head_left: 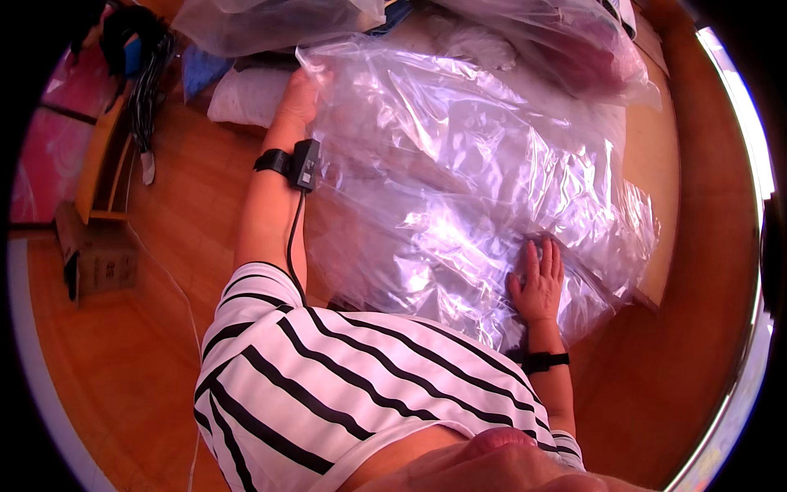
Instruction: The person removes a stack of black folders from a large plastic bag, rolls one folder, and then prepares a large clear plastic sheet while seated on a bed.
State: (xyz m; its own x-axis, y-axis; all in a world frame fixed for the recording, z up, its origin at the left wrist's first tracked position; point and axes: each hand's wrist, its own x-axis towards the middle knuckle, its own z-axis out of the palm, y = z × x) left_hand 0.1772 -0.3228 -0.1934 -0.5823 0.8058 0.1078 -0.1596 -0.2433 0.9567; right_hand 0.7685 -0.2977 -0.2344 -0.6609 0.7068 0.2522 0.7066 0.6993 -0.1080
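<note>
A large clear plastic bag (459, 164), creased and shiny, lies spread out in front of me. At its far left corner is my left hand (302, 97); the fingers run in behind the film, and glare hides whether they grip it. My right hand (539, 283) rests palm down on the near right part of the bag, its fingers stretched out and holding nothing. Each wrist wears a black strap, and the left one carries a small black box (305, 166) with a cable.
More filled plastic bags (557, 41) lie at the far side, beside a white padded bundle (246, 94). At the left are a cardboard box (102, 266), a yellow wooden frame (106, 164), dark striped clothing (143, 98) and a thin white cord (168, 275) on the wooden floor.
</note>
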